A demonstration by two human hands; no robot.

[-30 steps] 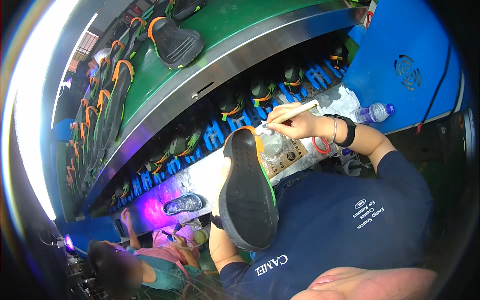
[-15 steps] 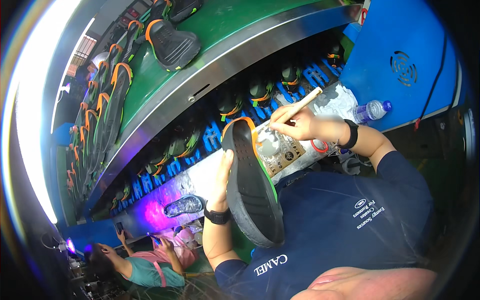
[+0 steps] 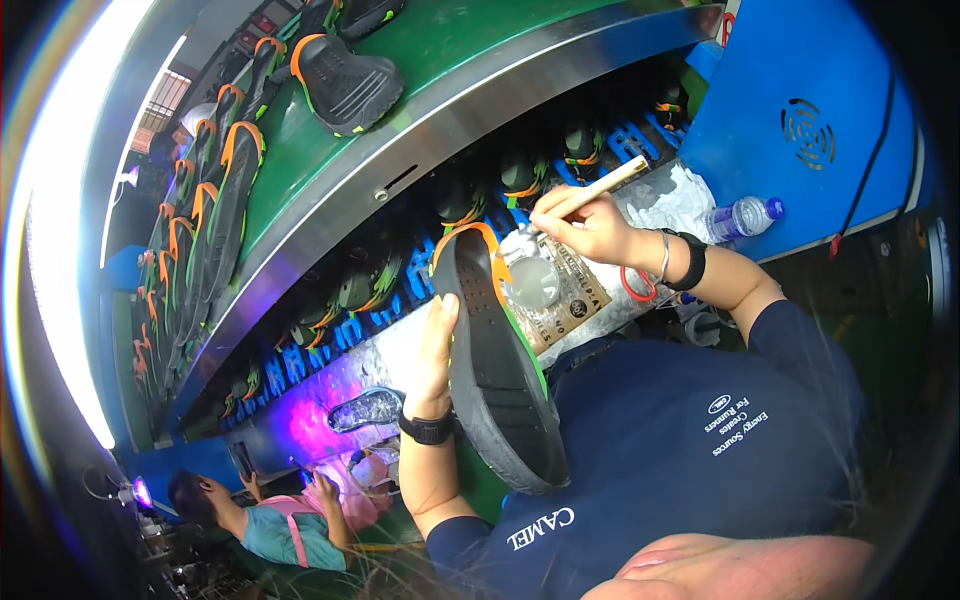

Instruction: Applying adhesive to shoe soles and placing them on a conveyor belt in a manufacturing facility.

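My left hand is closed around the side of a black shoe sole with orange and green edging. The sole is held tilted in front of my body, its orange end pointing away; my thumb shows at its rim and most fingers are hidden behind it. In my right hand is a brush with a pale wooden handle, pinched between thumb and fingers. Its working end points down by the sole's orange end, above a round, shallow container of pale liquid. I cannot make out whether the brush touches either.
Beyond the bench a metal-edged green conveyor carries several black soles. Below it, shoes stand on blue racks. A plastic bottle lies by a blue cabinet. Another sole lies near a co-worker at left.
My right hand and the brush have shifted slightly away from my body. The sole in my left hand has moved a little left and away, uncovering more of the container.
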